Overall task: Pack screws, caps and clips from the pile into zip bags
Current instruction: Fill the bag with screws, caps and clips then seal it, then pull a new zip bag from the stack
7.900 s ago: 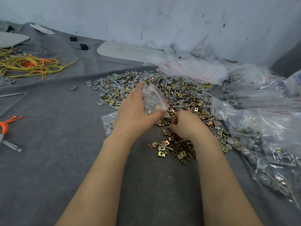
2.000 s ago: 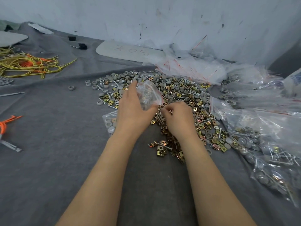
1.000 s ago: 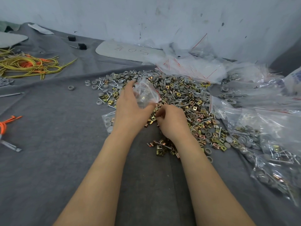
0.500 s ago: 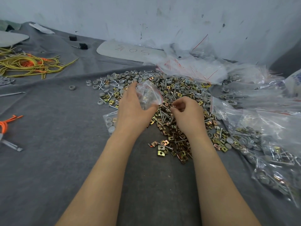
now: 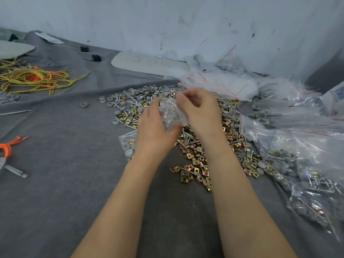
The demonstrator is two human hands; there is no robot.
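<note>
Hands — left (image 5: 150,127) round zip bag (image 5: 170,116), right (image 5: 200,112) pinched on its rim

The only writing that can be made out stands on a pale, flat, round-ended board (image 5: 149,66). It lies on the grey counter (image 5: 65,164) just behind the pile (image 5: 195,159) of screws, caps and clips, between the pile and the wall (image 5: 167,19). The marks are handwritten in thin red strokes and sit upside down to the camera. There is a round "0" in the middle, a "5" or "S" shape to its right, and a squiggle to its left that cannot be read. Behind and well to the right of the pile, at the frame's edge, a white packet (image 5: 335,94) bears blue print, too blurred to read.
</note>
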